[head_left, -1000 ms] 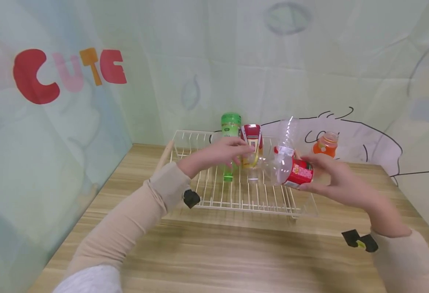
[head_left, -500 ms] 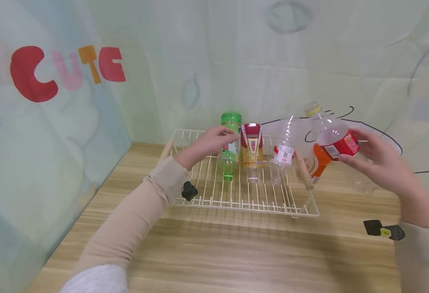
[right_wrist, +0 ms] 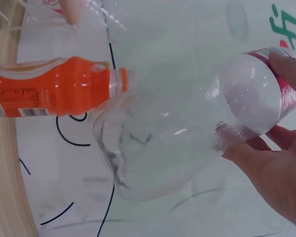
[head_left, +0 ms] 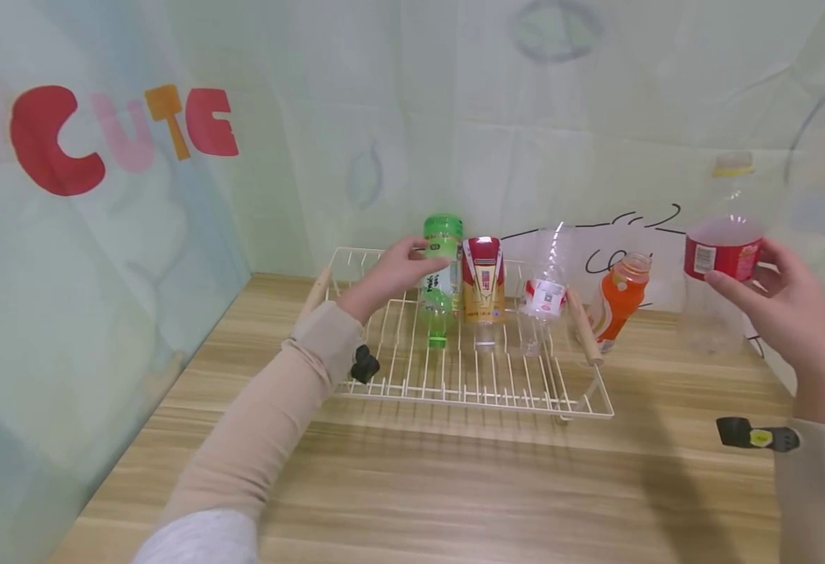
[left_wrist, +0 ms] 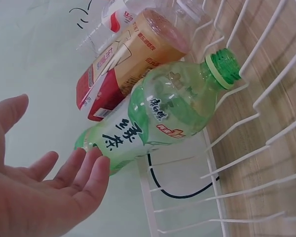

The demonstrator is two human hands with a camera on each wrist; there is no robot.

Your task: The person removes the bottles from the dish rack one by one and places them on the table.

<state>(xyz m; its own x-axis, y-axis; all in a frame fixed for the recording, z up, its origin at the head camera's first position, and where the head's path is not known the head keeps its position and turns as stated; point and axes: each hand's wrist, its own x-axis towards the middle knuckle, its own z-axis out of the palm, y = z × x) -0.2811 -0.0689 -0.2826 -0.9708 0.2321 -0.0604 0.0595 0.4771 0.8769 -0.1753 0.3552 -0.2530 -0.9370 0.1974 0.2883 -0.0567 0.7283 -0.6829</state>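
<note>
Two hands show: one left hand (head_left: pixel 398 270), one right hand (head_left: pixel 786 301). Bottles number five: one large clear bottle (head_left: pixel 721 257) in the right hand, one orange bottle (head_left: pixel 620 301) left of that hand, and three in one wire rack (head_left: pixel 483 404): one green bottle (head_left: pixel 440 288) nearest the left hand, one red-and-gold bottle (head_left: pixel 484 283) right of it, one smaller clear bottle (head_left: pixel 548 296) between the hands. Two wooden handles (head_left: pixel 585 329) flank the rack; four letters (head_left: pixel 200 121) appear left of the left hand.

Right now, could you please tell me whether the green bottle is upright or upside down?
Upside down: the green bottle has its neck pointing down toward the wire rack and its base uppermost, near the left hand.
</note>
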